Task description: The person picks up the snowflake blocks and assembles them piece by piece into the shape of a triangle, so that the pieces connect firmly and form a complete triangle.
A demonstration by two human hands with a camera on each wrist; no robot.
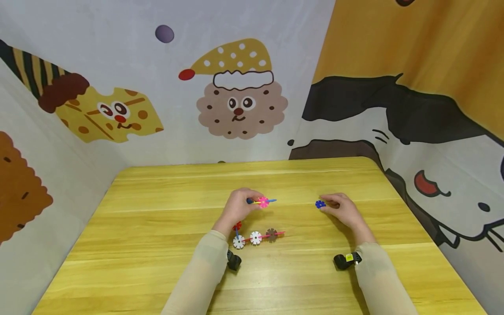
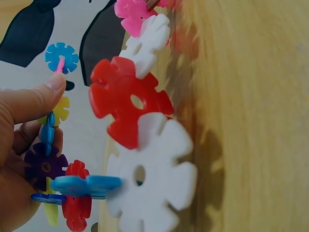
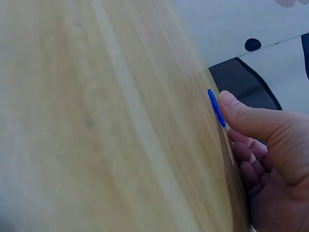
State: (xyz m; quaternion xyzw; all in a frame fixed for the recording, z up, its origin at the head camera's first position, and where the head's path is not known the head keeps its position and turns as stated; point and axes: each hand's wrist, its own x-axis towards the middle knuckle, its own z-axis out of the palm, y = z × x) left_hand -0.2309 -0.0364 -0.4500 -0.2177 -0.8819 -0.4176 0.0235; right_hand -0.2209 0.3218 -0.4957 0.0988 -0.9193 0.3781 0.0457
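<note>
My left hand (image 1: 240,204) pinches a piece of a joined chain of notched plastic snowflake discs. A pink disc (image 1: 263,202) and a light blue disc (image 2: 62,58) stick out past its thumb; yellow and purple discs (image 2: 46,166) lie by its fingers. Below hang or stand more linked pieces: a red disc (image 1: 237,225), a white disc (image 1: 238,242), a second white disc (image 1: 255,237) and a dark disc (image 1: 271,235). Whether these join the held part is partly hidden. Off to the right, my right hand (image 1: 343,210) holds a single dark blue disc (image 1: 320,204) at its fingertips.
The wooden table (image 1: 299,280) spreads under both hands. Behind it hangs a cartoon-printed curtain (image 1: 138,35), which also runs along the sides. A small black camera (image 1: 234,261) is strapped at the left wrist, another camera (image 1: 343,261) at the right.
</note>
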